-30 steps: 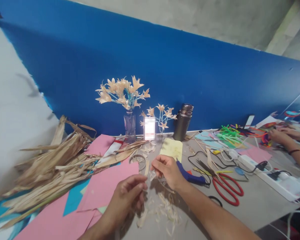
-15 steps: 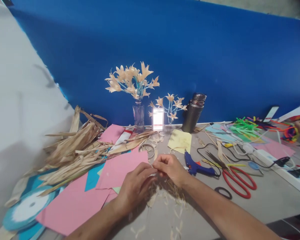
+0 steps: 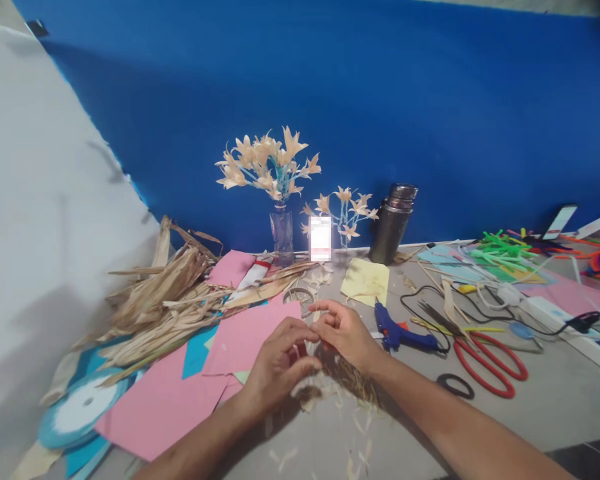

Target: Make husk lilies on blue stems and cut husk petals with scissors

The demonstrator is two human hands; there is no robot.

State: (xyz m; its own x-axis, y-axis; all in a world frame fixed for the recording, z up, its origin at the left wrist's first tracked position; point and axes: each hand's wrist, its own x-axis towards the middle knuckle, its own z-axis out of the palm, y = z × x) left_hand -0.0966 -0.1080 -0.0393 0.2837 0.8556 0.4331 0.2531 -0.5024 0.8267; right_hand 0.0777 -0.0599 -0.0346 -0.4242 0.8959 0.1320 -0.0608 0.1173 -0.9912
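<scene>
My left hand (image 3: pixel 280 363) is over the middle of the table, its thumb apart from its curved fingers. Its fingertips come close to my right hand (image 3: pixel 345 339), whose thumb and index finger are pinched together. Something small and pale seems to sit at that pinch, too small to name. Beneath the hands lie a tuft of thin dry fibres (image 3: pixel 357 383) and scattered pale scraps (image 3: pixel 363 423). Left of my left hand are pink sheets (image 3: pixel 253 337). A blue glue gun (image 3: pixel 405 335) rests right of my right hand.
Dried husks (image 3: pixel 173 293) and a ribbon spool (image 3: pixel 85 403) lie left. Husk flowers (image 3: pixel 267 160) stand in a glass vase (image 3: pixel 281 233) by a dark flask (image 3: pixel 393 227). Red-handled scissors (image 3: pixel 490 367), black tape (image 3: pixel 455 386) and a power strip (image 3: pixel 565 327) are right.
My left thumb has moved away from its fingers, and the left hand has opened up. My right fingers have lifted and spread slightly. The view has shifted a little left.
</scene>
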